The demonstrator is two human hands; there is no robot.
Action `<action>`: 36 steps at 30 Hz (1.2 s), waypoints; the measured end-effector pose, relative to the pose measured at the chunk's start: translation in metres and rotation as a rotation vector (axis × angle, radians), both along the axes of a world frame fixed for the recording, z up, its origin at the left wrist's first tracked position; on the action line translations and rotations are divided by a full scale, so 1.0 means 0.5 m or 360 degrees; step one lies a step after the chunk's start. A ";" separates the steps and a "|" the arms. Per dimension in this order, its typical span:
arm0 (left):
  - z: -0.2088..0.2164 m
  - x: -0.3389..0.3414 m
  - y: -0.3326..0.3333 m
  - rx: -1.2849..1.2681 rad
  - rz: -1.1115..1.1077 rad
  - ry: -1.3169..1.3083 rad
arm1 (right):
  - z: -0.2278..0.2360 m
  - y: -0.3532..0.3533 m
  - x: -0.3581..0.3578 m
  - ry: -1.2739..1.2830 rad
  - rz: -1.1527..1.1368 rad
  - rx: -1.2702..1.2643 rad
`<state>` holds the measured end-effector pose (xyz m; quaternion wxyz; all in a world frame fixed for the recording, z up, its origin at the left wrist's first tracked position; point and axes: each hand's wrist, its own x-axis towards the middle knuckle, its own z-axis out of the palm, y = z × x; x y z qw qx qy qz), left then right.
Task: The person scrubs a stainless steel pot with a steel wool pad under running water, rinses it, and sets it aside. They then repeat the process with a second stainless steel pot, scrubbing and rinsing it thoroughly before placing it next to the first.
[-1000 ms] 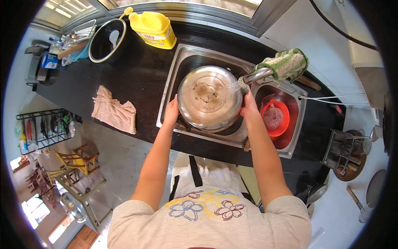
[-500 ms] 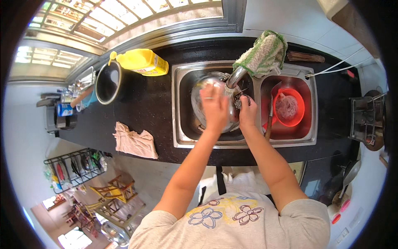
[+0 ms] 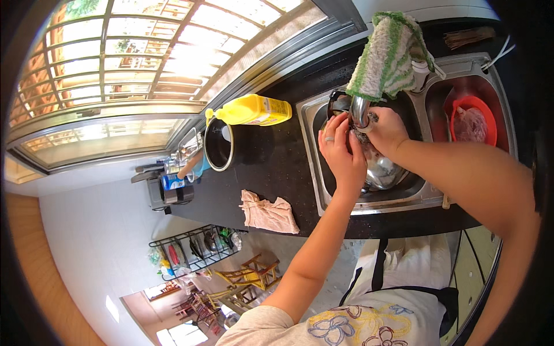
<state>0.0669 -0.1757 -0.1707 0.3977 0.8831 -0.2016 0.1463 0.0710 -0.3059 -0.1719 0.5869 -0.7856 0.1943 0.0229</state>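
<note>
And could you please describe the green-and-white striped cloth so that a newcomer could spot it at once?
Find the stainless-steel double sink in the black countertop. Over its curved chrome tap, near the right hand, hangs the fuzzy green-and-white cloth. Its stripes set it apart from the plain pale-pink cloth lying left of the sink.

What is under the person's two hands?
A shiny metal vessel shows in the sink, below the left hand and right hand. The hands and the tap cover much of it, so its whole shape cannot be seen.
</note>
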 end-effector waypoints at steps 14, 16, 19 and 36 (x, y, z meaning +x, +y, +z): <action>-0.016 0.005 0.051 0.0348 -0.0478 -0.0277 | -0.128 0.049 -0.105 -0.0426 -0.0648 0.0658; -0.030 -0.009 0.047 0.0566 -0.0094 -0.0196 | -0.117 0.078 -0.100 -0.0215 -0.0854 0.0939; -0.071 -0.050 0.029 0.0467 -0.0137 -0.0062 | -0.146 0.100 -0.088 -0.0380 -0.0952 0.0984; -0.022 0.082 0.163 -0.0427 -0.0183 0.1187 | -0.061 0.005 0.008 -0.0365 0.0505 -0.0030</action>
